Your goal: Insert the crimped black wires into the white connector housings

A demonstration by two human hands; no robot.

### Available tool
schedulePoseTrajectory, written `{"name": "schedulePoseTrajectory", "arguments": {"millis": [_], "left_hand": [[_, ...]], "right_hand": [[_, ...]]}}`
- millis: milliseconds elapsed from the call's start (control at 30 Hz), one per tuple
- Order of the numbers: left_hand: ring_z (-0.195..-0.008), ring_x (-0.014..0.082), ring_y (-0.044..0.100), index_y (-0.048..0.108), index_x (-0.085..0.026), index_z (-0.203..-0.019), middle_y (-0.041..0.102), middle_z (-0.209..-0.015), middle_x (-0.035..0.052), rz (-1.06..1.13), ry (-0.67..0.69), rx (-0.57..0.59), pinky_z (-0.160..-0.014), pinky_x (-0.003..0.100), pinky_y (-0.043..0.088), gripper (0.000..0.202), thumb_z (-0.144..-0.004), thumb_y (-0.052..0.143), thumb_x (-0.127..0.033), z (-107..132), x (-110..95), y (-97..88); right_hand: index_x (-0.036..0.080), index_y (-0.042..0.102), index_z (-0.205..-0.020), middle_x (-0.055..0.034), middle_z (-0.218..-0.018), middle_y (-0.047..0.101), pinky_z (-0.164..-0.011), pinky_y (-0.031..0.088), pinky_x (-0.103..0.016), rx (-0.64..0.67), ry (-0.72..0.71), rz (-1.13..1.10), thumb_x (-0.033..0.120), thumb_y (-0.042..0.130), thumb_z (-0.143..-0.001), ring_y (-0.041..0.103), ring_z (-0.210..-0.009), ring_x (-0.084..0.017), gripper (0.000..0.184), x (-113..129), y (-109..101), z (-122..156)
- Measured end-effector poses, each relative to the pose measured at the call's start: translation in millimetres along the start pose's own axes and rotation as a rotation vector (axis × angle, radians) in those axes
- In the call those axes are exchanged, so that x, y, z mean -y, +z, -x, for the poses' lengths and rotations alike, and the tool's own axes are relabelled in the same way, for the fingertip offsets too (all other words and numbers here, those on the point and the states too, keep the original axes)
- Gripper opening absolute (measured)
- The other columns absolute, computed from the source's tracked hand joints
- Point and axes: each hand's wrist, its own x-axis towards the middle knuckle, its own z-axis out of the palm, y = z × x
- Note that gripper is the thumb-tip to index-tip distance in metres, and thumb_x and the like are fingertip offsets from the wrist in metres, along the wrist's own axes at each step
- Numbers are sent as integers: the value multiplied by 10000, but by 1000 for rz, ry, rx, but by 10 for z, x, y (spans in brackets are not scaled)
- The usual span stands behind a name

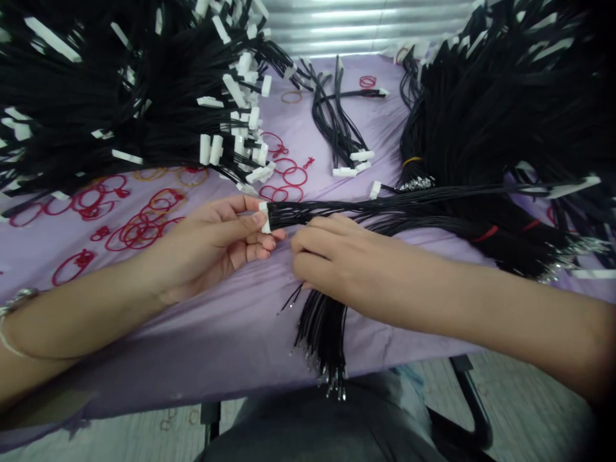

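My left hand (pixel 231 234) pinches a white connector (pixel 264 218) between thumb and fingers. Black wires (pixel 327 210) run from that connector to the right across the table. My right hand (pixel 332 256) is closed just below these wires, its fingers curled. Under it a bundle of loose black wires (pixel 323 327) with silver metal tips hangs toward the table's front edge. One or two thin wires (pixel 291 298) stick out to the left beneath the right fingers. What the right fingertips grip is partly hidden, but the wires pass into them.
A big heap of black cables with white connectors (pixel 235 90) lies at the left back. Another dark cable pile (pixel 481 122) fills the right. Red rubber bands (pixel 139 231) are scattered on the purple cloth (pixel 216 346). A few cables (pixel 332 122) lie between the piles.
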Motion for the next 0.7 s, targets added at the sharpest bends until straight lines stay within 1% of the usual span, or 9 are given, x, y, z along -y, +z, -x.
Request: {"name": "schedulePoseTrajectory", "arguments": {"millis": [67, 133, 200, 267, 300, 400, 467, 567, 700], "left_hand": [[-535, 44, 615, 494, -105, -897, 688, -698, 48, 8, 13, 30, -552, 116, 531, 96, -884, 468, -13, 3, 9, -13], [-542, 54, 632, 507, -103, -866, 685, -676, 23, 1, 41, 92, -552, 127, 543, 88, -861, 516, -16, 11, 26, -28], [-576, 76, 655, 512, -102, -826, 678, -655, 6, -53, 88, 183, -572, 156, 563, 94, -838, 558, -21, 21, 49, -42], [-628, 98, 679, 515, -101, -830, 693, -675, 17, -144, 142, 260, -617, 187, 579, 81, -845, 562, -36, 28, 73, -54], [-649, 103, 687, 515, -101, -841, 701, -690, 23, -182, 164, 280, -636, 195, 582, 71, -853, 555, -42, 29, 84, -59], [-653, 98, 695, 510, -103, -862, 713, -706, 24, -223, 178, 280, -644, 186, 579, 60, -867, 541, -51, 20, 108, -71], [-636, 89, 694, 505, -104, -857, 714, -698, 17, -222, 170, 286, -643, 174, 575, 65, -867, 543, -53, 11, 114, -76], [-635, 87, 695, 497, -105, -859, 718, -704, 16, -202, 157, 306, -645, 170, 573, 77, -863, 560, -61, 9, 111, -76], [-623, 95, 697, 496, -108, -853, 722, -699, 23, -173, 143, 310, -621, 167, 572, 99, -855, 591, -79, 17, 92, -68]], "right_hand": [[111, 588, -913, -83, -915, 603, -806, 431, -357, -24, 32, -76, 137, 415, -939, 534, -859, -197, 176, 6, -40, -11], [118, 575, -893, -33, -820, 601, -704, 420, -268, -139, 115, -213, 174, 435, -939, 533, -746, -130, 157, 23, -106, -20], [123, 578, -831, 20, -725, 575, -611, 382, -198, -275, 207, -335, 166, 492, -901, 495, -641, -63, 119, 37, -171, -24], [127, 599, -762, 51, -652, 550, -563, 352, -171, -370, 296, -389, 134, 552, -844, 458, -580, -29, 94, 34, -212, -26], [132, 614, -736, 57, -627, 547, -547, 343, -175, -390, 348, -394, 127, 572, -822, 449, -561, -24, 96, 26, -220, -28], [146, 645, -688, 50, -596, 567, -521, 327, -214, -380, 482, -379, 132, 591, -778, 458, -538, -43, 106, -13, -208, -37], [149, 650, -676, 44, -589, 576, -521, 327, -232, -371, 533, -373, 126, 584, -753, 467, -531, -55, 104, -31, -191, -42], [148, 641, -657, 42, -576, 572, -531, 331, -243, -378, 578, -375, 107, 582, -712, 472, -529, -62, 91, -34, -179, -43], [142, 630, -637, 43, -566, 561, -541, 330, -243, -397, 572, -382, 85, 579, -684, 461, -530, -59, 90, -22, -176, -46]]}}
